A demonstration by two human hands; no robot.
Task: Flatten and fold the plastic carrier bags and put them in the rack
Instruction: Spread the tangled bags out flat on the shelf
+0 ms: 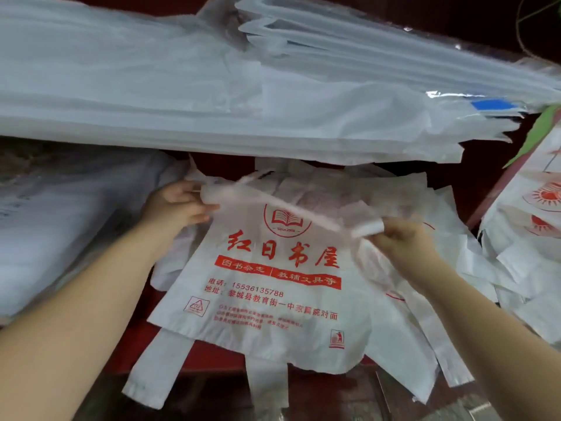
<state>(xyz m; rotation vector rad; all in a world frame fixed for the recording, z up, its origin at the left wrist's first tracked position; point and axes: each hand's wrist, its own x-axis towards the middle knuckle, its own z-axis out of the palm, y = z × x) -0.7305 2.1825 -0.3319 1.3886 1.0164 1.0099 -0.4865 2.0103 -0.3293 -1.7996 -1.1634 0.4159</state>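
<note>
Left hand (179,205) and right hand (403,241), fingers clenched on its two handles, hold up the top of a white plastic carrier bag with red print (273,287), which drapes over loose matching bags (391,329) on a dark red bench (212,357).

I see a white bag (273,302) with red print, face up and mostly flat, its far edge lifted and pulled into a taut, bunched strip. It lies on a loose pile (403,354) of similar bags, handles towards me.
</note>
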